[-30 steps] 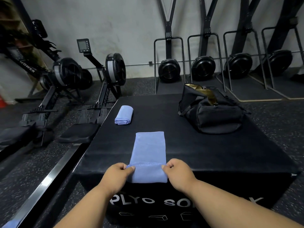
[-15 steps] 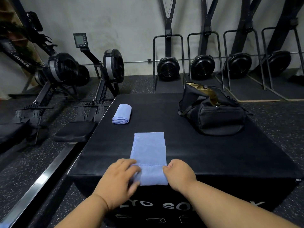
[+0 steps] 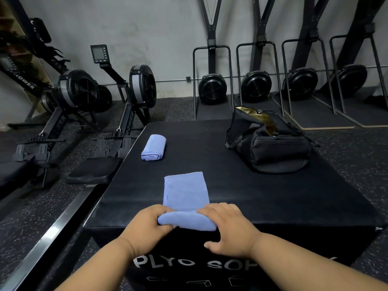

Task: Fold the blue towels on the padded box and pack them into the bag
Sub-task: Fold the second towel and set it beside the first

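At the near edge of the black padded box, two bare hands work a blue towel. Its near end is rolled up into a thick fold along that edge, and the rest lies flat in a narrow strip running toward the box's middle. On the roll's left end, the left hand has its fingers curled round the cloth, gripping it. At the roll's right end, the right hand grasps the towel, its fingers bent over the top and the thumb spread below against the box's front face. White letters reading "PLYO SO" show on that front face. Farther back, near the left edge, a second towel lies already folded into a small bundle. Toward the far right corner sits a black bag, its top open and showing a tan lining. Beyond the box, rowers stand on the speckled floor by a pale wall.
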Available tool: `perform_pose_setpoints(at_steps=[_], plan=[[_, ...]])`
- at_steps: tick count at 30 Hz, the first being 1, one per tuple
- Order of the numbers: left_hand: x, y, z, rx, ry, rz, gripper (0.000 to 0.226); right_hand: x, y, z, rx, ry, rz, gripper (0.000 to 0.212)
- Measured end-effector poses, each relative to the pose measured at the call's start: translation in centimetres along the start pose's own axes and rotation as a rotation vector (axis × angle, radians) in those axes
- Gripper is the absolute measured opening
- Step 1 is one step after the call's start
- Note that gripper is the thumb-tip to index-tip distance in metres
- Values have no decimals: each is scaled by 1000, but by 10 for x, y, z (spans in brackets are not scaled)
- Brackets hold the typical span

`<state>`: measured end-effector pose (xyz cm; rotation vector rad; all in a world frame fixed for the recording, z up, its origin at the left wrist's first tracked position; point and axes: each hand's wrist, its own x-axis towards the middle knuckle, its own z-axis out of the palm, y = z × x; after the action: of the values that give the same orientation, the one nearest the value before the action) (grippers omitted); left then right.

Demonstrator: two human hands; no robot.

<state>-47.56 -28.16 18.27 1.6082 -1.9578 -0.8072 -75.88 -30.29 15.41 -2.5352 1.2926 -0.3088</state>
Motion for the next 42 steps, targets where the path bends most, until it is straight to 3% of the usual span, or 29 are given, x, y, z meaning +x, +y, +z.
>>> perform_pose_setpoints(at_steps=[4,7,10,13,18,21,27,29,32,34,36,39,42], plan=[[3,1,-3,-234,-22,-153,6,17,1,-7,448,78,259,53],[6,-7,0,-308,0,-244,20,31,5,-9,657,69,324,26],[10,-14,3,-356,45,-309,32,41,7,-9,778,41,407,18],[17,-17,4,-339,150,-359,26,52,7,-7,890,62,485,29],[28,-20,6,-340,172,-418,15,74,1,-12,764,82,582,14],[33,-19,7,-304,197,-466,17,82,-2,-14,721,82,651,44],[36,-16,9,-227,244,-495,19,83,-2,-8,469,74,703,40],[32,-12,7,-43,235,-410,33,82,-2,-6,468,81,678,32],[26,-15,3,301,152,-92,57,75,-1,-9,596,134,636,22],[22,-19,2,461,-2,29,73,67,2,-11,613,167,547,30],[19,-20,5,530,-84,38,84,54,6,-11,554,137,405,49],[17,-19,6,466,-55,-2,80,39,13,-11,325,-57,212,73],[19,-18,-1,291,-9,-81,67,40,13,-13,195,-114,193,81]])
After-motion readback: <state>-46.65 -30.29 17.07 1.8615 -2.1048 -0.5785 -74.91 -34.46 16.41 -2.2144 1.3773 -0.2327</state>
